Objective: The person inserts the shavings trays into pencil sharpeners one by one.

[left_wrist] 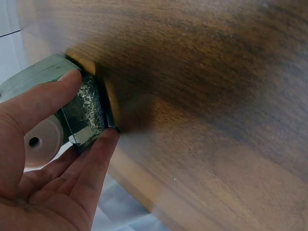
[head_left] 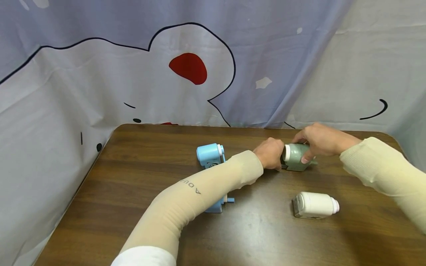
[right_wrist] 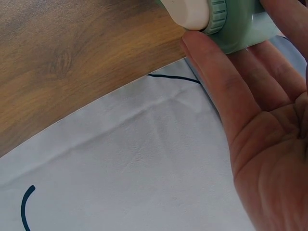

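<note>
A green pencil sharpener (head_left: pixel 294 157) with a white round front lies at the back right of the table. My left hand (head_left: pixel 270 153) is at its front end, pinching the clear shavings drawer (left_wrist: pixel 86 113) between thumb and fingers. Pale shavings show inside that drawer in the left wrist view, beside the white front with its pencil hole. From the other side my right hand (head_left: pixel 321 140) grips the green body, thumb on the near side. In the right wrist view, its index fingertip lies by a ribbed green ring and cream-coloured crank part (right_wrist: pixel 190 12).
A cream sharpener (head_left: pixel 316 205) lies on its side at the near right of the wooden table (head_left: pixel 133 184). Blue sharpener parts (head_left: pixel 209 153) show above and below my left sleeve, which hides whether they join. A patterned curtain (head_left: pixel 133 81) hangs behind the table.
</note>
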### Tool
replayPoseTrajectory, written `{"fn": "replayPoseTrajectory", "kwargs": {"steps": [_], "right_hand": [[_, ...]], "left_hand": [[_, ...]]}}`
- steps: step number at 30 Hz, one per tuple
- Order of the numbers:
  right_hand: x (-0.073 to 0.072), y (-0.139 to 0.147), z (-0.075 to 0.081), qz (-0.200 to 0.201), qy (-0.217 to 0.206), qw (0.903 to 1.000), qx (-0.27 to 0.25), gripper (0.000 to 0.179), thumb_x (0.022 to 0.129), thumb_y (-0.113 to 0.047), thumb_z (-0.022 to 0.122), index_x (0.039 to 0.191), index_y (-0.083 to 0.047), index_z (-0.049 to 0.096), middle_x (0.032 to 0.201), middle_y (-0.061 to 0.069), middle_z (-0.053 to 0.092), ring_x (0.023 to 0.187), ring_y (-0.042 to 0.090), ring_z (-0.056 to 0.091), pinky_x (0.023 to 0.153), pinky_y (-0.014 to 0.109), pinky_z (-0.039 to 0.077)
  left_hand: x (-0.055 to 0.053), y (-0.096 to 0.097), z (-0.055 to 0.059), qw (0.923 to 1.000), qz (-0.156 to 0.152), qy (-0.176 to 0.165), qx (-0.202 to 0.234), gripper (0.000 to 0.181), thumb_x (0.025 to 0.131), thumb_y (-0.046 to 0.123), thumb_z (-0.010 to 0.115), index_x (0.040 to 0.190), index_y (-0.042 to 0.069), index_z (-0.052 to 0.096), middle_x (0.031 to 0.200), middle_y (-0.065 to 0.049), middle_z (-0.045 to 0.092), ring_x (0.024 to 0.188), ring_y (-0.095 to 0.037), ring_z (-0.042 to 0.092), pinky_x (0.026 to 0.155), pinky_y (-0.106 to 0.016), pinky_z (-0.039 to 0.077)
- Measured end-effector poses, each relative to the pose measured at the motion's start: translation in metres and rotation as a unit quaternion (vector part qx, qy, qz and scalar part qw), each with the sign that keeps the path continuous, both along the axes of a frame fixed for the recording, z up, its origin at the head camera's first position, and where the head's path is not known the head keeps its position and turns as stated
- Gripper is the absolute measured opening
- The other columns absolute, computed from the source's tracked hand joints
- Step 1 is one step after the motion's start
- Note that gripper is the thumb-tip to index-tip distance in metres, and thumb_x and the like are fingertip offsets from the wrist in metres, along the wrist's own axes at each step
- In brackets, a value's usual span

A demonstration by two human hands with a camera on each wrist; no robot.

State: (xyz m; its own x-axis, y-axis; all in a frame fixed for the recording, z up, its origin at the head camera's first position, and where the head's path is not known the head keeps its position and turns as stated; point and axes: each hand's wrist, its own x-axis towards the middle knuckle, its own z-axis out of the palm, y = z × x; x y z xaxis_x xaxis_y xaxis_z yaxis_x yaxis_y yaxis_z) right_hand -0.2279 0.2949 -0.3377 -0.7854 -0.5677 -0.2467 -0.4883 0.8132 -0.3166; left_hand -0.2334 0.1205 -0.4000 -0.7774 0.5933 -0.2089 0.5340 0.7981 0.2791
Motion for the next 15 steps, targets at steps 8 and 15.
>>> {"fn": "replayPoseTrajectory", "kwargs": {"steps": [8,15], "right_hand": [[0.0007,-0.0017,0.0,-0.004,-0.001,1.0,-0.004,0.057,0.062,-0.02,0.094,0.112,-0.002,0.073,0.1,0.01,0.075,0.09,0.025,0.07,0.079,0.045,0.057],[0.0007,-0.0001,-0.0003,-0.002,0.0,1.0,-0.005,0.058,0.062,-0.021,0.094,0.112,-0.001,0.073,0.1,0.01,0.075,0.089,0.025,0.07,0.079,0.045,0.057]], "left_hand": [[-0.0012,0.0034,-0.0017,1.0,0.007,0.006,0.0,0.039,0.07,0.024,0.094,0.1,0.012,0.073,0.091,0.003,0.07,0.076,-0.01,0.063,0.069,-0.023,0.053],[-0.001,0.0052,-0.0025,0.9998,0.01,0.005,0.014,0.042,0.068,0.025,0.096,0.1,0.012,0.072,0.09,0.004,0.069,0.077,-0.009,0.062,0.07,-0.022,0.052]]}}
